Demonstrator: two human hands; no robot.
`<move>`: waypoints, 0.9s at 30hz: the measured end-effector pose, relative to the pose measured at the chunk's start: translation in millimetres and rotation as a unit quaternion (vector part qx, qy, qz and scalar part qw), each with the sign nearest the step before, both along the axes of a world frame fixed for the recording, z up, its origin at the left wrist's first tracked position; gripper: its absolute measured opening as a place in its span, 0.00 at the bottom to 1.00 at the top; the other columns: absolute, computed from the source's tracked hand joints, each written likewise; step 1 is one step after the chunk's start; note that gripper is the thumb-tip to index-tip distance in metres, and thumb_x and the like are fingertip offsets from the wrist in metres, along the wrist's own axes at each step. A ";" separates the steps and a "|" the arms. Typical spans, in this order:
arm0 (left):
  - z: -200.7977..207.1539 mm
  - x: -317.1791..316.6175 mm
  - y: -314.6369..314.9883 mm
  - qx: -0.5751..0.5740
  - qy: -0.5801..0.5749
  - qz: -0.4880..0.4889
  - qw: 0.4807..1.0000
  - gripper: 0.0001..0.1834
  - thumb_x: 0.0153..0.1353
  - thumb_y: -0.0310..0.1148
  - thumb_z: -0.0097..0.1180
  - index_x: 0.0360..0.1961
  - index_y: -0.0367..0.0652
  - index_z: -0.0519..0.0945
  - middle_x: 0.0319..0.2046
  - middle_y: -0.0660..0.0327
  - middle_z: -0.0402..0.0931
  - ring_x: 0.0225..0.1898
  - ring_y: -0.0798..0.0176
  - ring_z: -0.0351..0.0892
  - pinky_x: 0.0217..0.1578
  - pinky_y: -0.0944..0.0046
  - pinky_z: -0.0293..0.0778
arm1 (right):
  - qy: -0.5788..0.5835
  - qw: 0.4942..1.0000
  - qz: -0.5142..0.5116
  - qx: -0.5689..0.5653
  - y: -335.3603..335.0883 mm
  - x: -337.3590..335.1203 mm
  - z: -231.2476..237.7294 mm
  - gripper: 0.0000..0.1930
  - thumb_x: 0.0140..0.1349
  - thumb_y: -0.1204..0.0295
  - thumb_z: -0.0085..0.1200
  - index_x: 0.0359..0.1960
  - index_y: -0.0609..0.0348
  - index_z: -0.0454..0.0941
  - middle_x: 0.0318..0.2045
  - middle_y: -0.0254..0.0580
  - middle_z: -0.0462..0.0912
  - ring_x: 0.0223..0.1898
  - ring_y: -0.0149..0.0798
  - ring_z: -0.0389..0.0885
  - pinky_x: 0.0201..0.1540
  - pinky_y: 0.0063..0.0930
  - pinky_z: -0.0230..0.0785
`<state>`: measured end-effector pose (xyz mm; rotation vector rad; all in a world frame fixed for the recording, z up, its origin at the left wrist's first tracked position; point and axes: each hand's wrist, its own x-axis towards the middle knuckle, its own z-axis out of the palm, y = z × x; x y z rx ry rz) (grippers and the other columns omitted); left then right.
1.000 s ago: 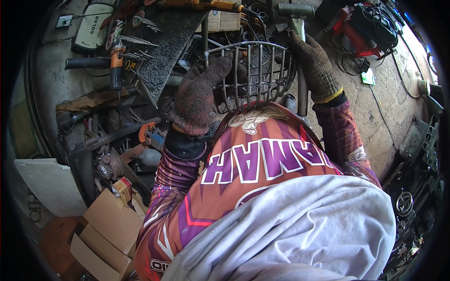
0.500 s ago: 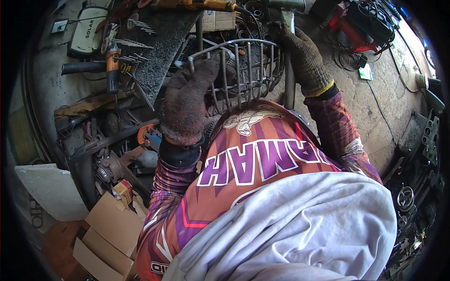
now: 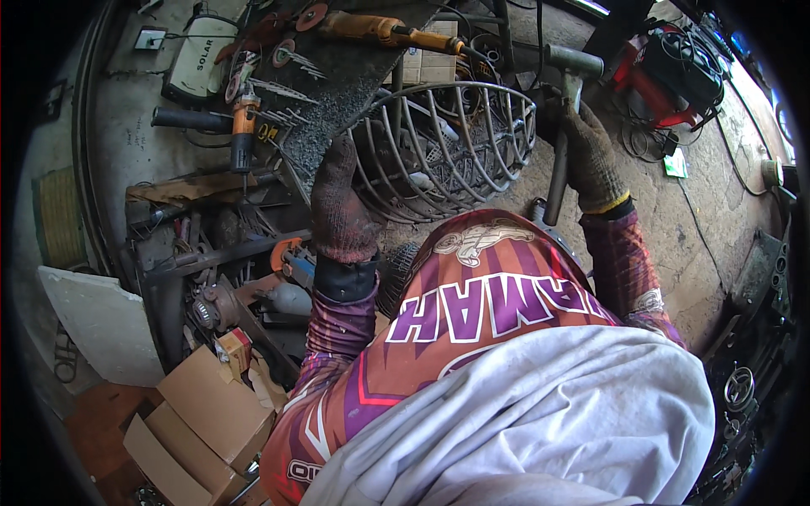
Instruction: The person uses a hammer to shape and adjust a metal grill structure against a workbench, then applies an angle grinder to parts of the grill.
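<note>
A: The left hand, gloved and grubby, has hold of the near left end of the wire basket, so the basket sits just to its right, between both hands
B: And here's the right hand, gloved too, wrapped round the handle of a hammer, the head poking out beyond the fingers
A: Is it touching the basket as well?
B: Can't tell, the fingertips are lost in shadow by the right end
A: Out left of the left hand, an orange grinder
B: And nearer the body from that hand, an open cardboard box
</note>
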<state>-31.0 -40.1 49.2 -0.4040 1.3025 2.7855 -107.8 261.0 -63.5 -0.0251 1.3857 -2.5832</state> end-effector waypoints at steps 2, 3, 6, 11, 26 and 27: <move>1.6 -0.3 0.1 -0.011 -0.010 -0.010 1.000 0.24 0.66 0.42 0.58 0.57 0.38 0.75 0.52 0.53 0.79 0.51 0.53 0.81 0.53 0.50 0.79 | -0.006 1.000 -0.003 0.013 -3.4 1.4 -1.4 0.25 0.69 0.59 0.55 0.60 0.64 0.71 0.48 0.41 0.81 0.48 0.33 0.80 0.56 0.29 0.72; 2.0 -0.2 0.5 -0.016 -0.016 -0.015 1.000 0.24 0.66 0.42 0.58 0.58 0.38 0.75 0.53 0.54 0.79 0.51 0.54 0.81 0.53 0.51 0.78 | -0.003 1.000 0.000 0.024 -3.7 1.2 -1.3 0.25 0.69 0.59 0.55 0.60 0.64 0.71 0.47 0.41 0.81 0.47 0.33 0.80 0.56 0.29 0.72; 7.1 1.2 12.1 -0.153 -0.047 0.068 0.985 0.23 0.66 0.41 0.58 0.57 0.38 0.76 0.54 0.56 0.78 0.52 0.57 0.80 0.56 0.55 0.76 | -0.001 0.998 0.010 0.055 -5.4 3.2 0.5 0.23 0.70 0.59 0.55 0.58 0.64 0.72 0.46 0.40 0.82 0.45 0.32 0.80 0.55 0.28 0.72; 17.9 1.6 26.5 -0.190 -0.029 0.096 0.977 0.21 0.65 0.41 0.61 0.52 0.37 0.79 0.48 0.58 0.80 0.47 0.63 0.81 0.47 0.63 0.78 | -0.004 0.996 0.006 0.084 -11.8 5.6 -0.7 0.22 0.70 0.60 0.54 0.57 0.64 0.73 0.44 0.40 0.83 0.45 0.33 0.82 0.54 0.29 0.73; 47.4 -4.5 -12.2 -0.456 0.028 0.045 0.888 0.20 0.67 0.48 0.58 0.43 0.39 0.83 0.38 0.66 0.82 0.43 0.73 0.77 0.46 0.69 0.72 | -0.206 0.940 0.086 0.256 43.4 25.2 -87.1 0.15 0.66 0.60 0.58 0.39 0.61 0.74 0.24 0.36 0.76 0.23 0.31 0.76 0.27 0.27 0.72; 50.5 -3.2 -15.0 -0.490 0.028 0.043 0.870 0.20 0.67 0.49 0.57 0.41 0.40 0.83 0.37 0.66 0.81 0.42 0.73 0.76 0.45 0.69 0.71 | -0.217 0.934 0.089 0.268 50.9 30.2 -92.5 0.15 0.66 0.60 0.58 0.39 0.61 0.74 0.23 0.35 0.76 0.22 0.31 0.76 0.25 0.26 0.71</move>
